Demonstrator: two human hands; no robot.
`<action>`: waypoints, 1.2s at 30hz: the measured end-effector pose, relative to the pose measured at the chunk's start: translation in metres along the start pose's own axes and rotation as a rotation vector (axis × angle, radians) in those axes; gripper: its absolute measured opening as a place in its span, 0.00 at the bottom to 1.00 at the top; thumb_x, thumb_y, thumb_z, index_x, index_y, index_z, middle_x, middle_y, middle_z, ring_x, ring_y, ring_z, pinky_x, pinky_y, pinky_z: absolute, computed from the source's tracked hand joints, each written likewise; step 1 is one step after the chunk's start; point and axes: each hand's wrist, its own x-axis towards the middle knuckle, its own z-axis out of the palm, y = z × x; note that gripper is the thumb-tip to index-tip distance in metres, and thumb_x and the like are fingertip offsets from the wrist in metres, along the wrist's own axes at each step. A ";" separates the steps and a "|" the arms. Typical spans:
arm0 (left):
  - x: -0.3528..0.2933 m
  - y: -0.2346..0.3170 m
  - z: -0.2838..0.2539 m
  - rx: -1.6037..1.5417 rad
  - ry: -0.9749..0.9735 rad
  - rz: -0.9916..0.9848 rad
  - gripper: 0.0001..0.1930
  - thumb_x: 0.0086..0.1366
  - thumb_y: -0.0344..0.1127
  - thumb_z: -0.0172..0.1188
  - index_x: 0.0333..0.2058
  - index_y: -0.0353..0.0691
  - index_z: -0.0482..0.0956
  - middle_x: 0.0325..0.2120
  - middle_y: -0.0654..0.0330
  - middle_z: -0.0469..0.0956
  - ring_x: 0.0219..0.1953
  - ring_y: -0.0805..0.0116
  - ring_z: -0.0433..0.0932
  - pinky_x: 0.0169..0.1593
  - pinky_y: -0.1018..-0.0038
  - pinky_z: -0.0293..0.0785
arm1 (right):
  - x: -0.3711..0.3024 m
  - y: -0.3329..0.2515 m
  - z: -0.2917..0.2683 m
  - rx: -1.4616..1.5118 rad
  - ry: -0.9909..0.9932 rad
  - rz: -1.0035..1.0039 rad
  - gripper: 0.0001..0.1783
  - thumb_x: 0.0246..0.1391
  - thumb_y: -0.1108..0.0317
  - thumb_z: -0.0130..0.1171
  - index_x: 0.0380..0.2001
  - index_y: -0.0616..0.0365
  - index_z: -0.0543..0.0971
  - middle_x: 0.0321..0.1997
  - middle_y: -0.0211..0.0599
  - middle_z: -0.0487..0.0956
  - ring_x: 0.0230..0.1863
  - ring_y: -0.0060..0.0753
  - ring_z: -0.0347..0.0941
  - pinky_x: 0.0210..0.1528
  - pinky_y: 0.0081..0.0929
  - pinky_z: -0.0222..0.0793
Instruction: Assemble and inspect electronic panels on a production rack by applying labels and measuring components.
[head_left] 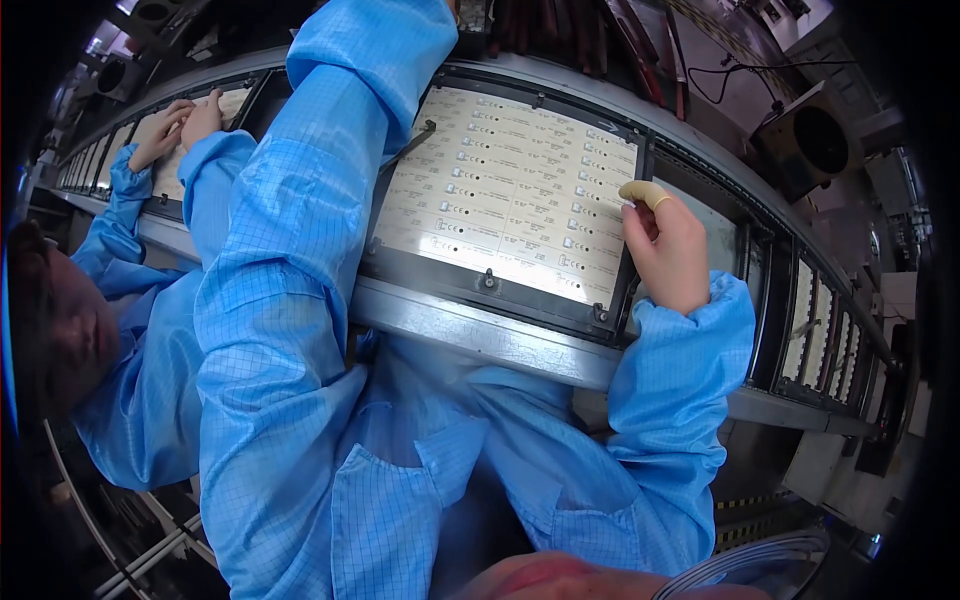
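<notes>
Light blue cleanroom smock with a fine grid weave

Both sleeves are the same pale blue fabric, crossed by a thin darker grid of small squares; the left sleeve (290, 250) is loose and creased along its length, while the right sleeve (680, 390) gathers into an elastic cuff that puckers at the wrist. The front of the smock shows a pointed collar flap and a stitched seam running down the chest, with folds bunching across the middle. The right hand (668, 250) is bare except for a yellowish rubber finger cot (643, 192) rolled over one fingertip. The left hand is out of view past the top edge
</notes>
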 end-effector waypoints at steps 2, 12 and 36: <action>-0.002 -0.004 -0.005 -0.030 0.040 0.013 0.11 0.44 0.35 0.60 0.29 0.39 0.80 0.27 0.46 0.77 0.35 0.50 0.77 0.42 0.62 0.72 | 0.001 -0.001 0.002 -0.001 0.000 0.007 0.10 0.48 0.75 0.57 0.36 0.59 0.77 0.25 0.35 0.74 0.23 0.23 0.68 0.27 0.20 0.66; -0.033 0.037 -0.065 -0.420 0.244 0.062 0.09 0.45 0.31 0.60 0.28 0.36 0.79 0.25 0.49 0.78 0.31 0.52 0.78 0.38 0.64 0.72 | -0.002 -0.002 0.003 0.006 -0.007 0.006 0.11 0.47 0.75 0.58 0.37 0.58 0.77 0.25 0.33 0.73 0.23 0.21 0.67 0.28 0.19 0.65; -0.178 0.182 0.015 -0.429 -0.076 0.307 0.11 0.57 0.29 0.56 0.39 0.34 0.76 0.33 0.49 0.77 0.35 0.55 0.76 0.40 0.69 0.73 | -0.042 -0.031 0.034 -0.097 -0.169 -0.055 0.07 0.47 0.76 0.57 0.33 0.61 0.76 0.33 0.41 0.73 0.34 0.42 0.72 0.37 0.30 0.69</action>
